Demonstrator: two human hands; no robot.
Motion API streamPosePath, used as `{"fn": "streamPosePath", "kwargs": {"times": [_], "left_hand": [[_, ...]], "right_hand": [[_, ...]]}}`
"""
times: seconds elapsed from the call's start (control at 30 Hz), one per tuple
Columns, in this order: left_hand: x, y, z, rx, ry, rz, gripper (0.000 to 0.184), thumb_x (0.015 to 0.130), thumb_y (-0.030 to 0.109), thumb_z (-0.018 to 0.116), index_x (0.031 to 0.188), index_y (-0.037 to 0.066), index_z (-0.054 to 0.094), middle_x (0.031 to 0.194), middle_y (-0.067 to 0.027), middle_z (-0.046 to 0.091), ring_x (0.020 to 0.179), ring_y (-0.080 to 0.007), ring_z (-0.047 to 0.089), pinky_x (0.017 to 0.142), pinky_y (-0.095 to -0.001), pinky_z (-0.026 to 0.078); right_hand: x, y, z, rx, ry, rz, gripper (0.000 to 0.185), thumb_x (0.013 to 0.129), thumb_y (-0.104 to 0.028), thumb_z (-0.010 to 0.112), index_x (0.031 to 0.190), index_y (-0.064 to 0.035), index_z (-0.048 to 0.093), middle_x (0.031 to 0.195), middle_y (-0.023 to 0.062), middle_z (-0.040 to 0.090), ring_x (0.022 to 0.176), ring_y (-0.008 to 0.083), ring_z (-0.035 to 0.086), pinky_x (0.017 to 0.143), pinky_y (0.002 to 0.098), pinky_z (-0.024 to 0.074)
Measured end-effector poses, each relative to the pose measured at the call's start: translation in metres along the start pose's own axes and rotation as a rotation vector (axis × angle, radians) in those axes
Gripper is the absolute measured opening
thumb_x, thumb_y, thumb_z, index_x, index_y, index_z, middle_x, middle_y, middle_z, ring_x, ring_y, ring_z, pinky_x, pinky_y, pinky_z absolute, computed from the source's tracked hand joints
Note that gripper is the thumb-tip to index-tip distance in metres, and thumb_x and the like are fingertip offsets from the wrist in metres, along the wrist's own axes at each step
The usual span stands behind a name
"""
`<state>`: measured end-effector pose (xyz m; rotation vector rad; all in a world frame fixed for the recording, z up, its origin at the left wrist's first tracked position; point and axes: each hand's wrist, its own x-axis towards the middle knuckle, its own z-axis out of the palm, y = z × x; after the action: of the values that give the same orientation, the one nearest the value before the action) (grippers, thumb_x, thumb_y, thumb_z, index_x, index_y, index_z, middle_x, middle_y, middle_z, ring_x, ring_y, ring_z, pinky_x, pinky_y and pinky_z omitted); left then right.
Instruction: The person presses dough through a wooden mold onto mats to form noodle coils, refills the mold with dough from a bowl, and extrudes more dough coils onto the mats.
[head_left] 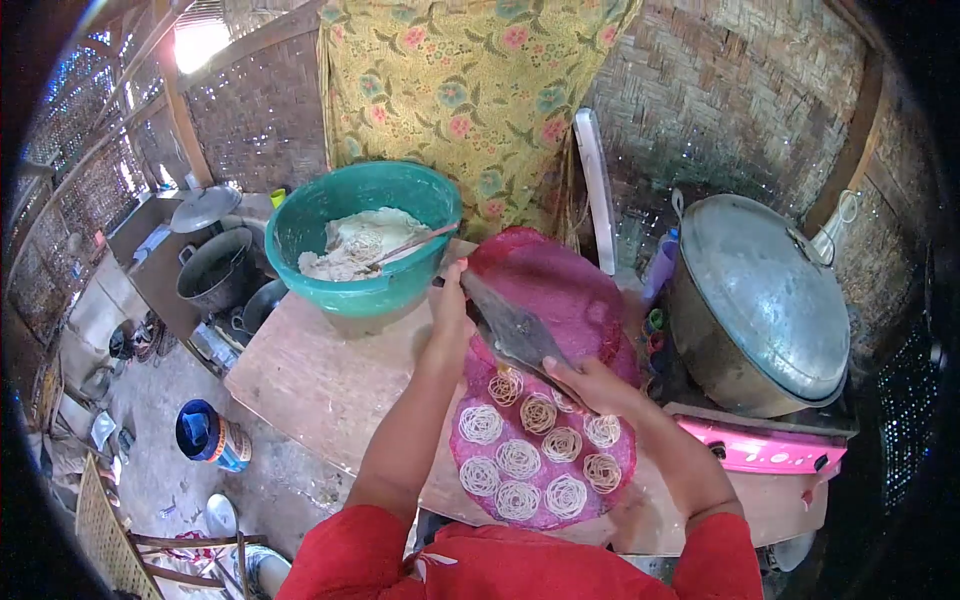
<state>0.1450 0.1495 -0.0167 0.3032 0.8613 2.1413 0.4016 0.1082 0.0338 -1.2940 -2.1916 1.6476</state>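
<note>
Both my hands grip a dark, elongated dough press [515, 325], held tilted above a round pink mesh sheet [545, 275]. My left hand [453, 300] is closed on its upper left end, and my right hand [595, 385] is closed round its lower right end. Below the press, several lacy nests of pale dough strands [518, 458] lie in rows on the near half of the mesh. Its far half shows bare pink. The underside of the press is hidden from me. Left of the mesh stands a green basin [345, 295] with white dough [378, 240] and a stick [415, 245] inside.
A large lidded pot [750, 310] sits on a pink stove [760, 445] at the right. The wooden table [310, 365] carries the basin and mesh. Dark pots [217, 265] stand at the left, and a blue bucket [215, 437] is on the floor. A floral cloth [460, 100] hangs behind.
</note>
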Motion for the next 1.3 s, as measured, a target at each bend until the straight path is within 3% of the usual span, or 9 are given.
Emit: {"fn": "streamPosePath", "kwargs": {"times": [0.4, 0.5, 0.67, 0.7, 0.77, 0.97, 1.07, 1.2, 1.3], "left_hand": [[-0.018, -0.029, -0.009, 0.113, 0.113, -0.093, 0.029, 0.081, 0.026, 0.065, 0.103, 0.008, 0.061, 0.093, -0.0062, 0.060, 0.084, -0.0219, 0.059, 0.074, -0.0398, 0.051], [-0.027, -0.030, 0.010, 0.045, 0.095, -0.047, 0.026, 0.080, 0.027, 0.070, 0.091, 0.006, 0.060, 0.078, -0.0025, 0.055, 0.067, -0.0153, 0.052, 0.060, -0.0325, 0.045], [-0.022, -0.026, -0.018, 0.142, -0.210, -0.329, 0.062, 0.087, 0.066, 0.041, 0.104, 0.009, 0.058, 0.077, -0.0023, 0.056, 0.074, -0.0150, 0.053, 0.072, -0.0347, 0.044], [-0.024, -0.030, -0.023, 0.146, -0.212, -0.327, 0.062, 0.087, 0.066, 0.041, 0.104, 0.009, 0.058, 0.077, -0.0023, 0.056, 0.074, -0.0150, 0.053, 0.072, -0.0347, 0.044], [-0.026, -0.049, -0.042, 0.687, -0.224, -0.410, 0.069, 0.092, 0.064, 0.024, 0.132, 0.011, 0.041, 0.117, -0.0085, 0.056, 0.111, -0.0221, 0.049, 0.099, -0.0368, 0.036], [-0.053, -0.069, -0.056, 0.837, -0.849, -0.282, 0.047, 0.095, 0.035, 0.044, 0.133, 0.008, 0.040, 0.122, -0.0114, 0.055, 0.114, -0.0203, 0.051, 0.098, -0.0326, 0.038], [-0.049, -0.075, -0.058, 0.743, -0.775, -0.424, 0.044, 0.090, 0.024, 0.051, 0.129, 0.006, 0.042, 0.120, -0.0117, 0.056, 0.112, -0.0205, 0.054, 0.098, -0.0335, 0.041], [-0.035, -0.086, -0.076, 0.730, -0.842, -0.477, 0.039, 0.094, 0.028, 0.044, 0.126, 0.006, 0.044, 0.116, -0.0107, 0.059, 0.105, -0.0189, 0.057, 0.094, -0.0322, 0.043], [-0.040, -0.079, -0.072, 0.731, -0.679, -0.526, 0.057, 0.096, 0.050, 0.028, 0.119, 0.004, 0.054, 0.105, -0.0075, 0.065, 0.098, -0.0171, 0.058, 0.093, -0.0308, 0.041]], "right_hand": [[-0.025, 0.013, -0.007, 0.025, 0.017, 0.035, 0.057, 0.086, -0.057, 0.053, 0.073, -0.0030, 0.058, 0.055, 0.0016, 0.050, 0.046, 0.0108, 0.048, 0.041, 0.0283, 0.0356], [-0.016, 0.031, -0.011, -0.051, 0.102, 0.016, 0.056, 0.086, -0.058, 0.053, 0.072, -0.0035, 0.058, 0.055, 0.0010, 0.051, 0.046, 0.0101, 0.047, 0.042, 0.0275, 0.0358], [-0.013, 0.050, -0.019, 0.126, 0.165, -0.086, 0.053, 0.088, -0.056, 0.052, 0.074, -0.0049, 0.058, 0.057, -0.0002, 0.050, 0.047, 0.0096, 0.046, 0.043, 0.0276, 0.0339], [-0.012, 0.053, -0.020, 0.130, 0.166, -0.089, 0.053, 0.088, -0.056, 0.052, 0.074, -0.0049, 0.058, 0.057, -0.0002, 0.050, 0.047, 0.0096, 0.046, 0.043, 0.0276, 0.0339], [-0.011, 0.057, -0.022, 0.171, 0.166, -0.112, 0.052, 0.089, -0.055, 0.051, 0.075, -0.0049, 0.058, 0.057, -0.0007, 0.050, 0.047, 0.0095, 0.045, 0.043, 0.0276, 0.0325], [-0.006, 0.058, -0.021, 0.185, 0.133, -0.137, 0.053, 0.089, -0.055, 0.050, 0.073, -0.0051, 0.056, 0.057, -0.0002, 0.050, 0.045, 0.0094, 0.043, 0.043, 0.0270, 0.0321], [0.000, 0.061, -0.018, 0.184, 0.147, -0.101, 0.053, 0.090, -0.054, 0.051, 0.071, -0.0048, 0.055, 0.056, 0.0002, 0.048, 0.043, 0.0095, 0.043, 0.041, 0.0273, 0.0323], [0.000, 0.052, -0.016, 0.229, 0.150, -0.146, 0.052, 0.090, -0.053, 0.052, 0.070, -0.0046, 0.054, 0.054, 0.0001, 0.047, 0.041, 0.0091, 0.043, 0.039, 0.0274, 0.0322], [0.005, 0.052, -0.015, 0.216, 0.160, -0.159, 0.050, 0.090, -0.051, 0.053, 0.070, -0.0043, 0.053, 0.053, -0.0001, 0.046, 0.040, 0.0086, 0.043, 0.037, 0.0274, 0.0319]]}}
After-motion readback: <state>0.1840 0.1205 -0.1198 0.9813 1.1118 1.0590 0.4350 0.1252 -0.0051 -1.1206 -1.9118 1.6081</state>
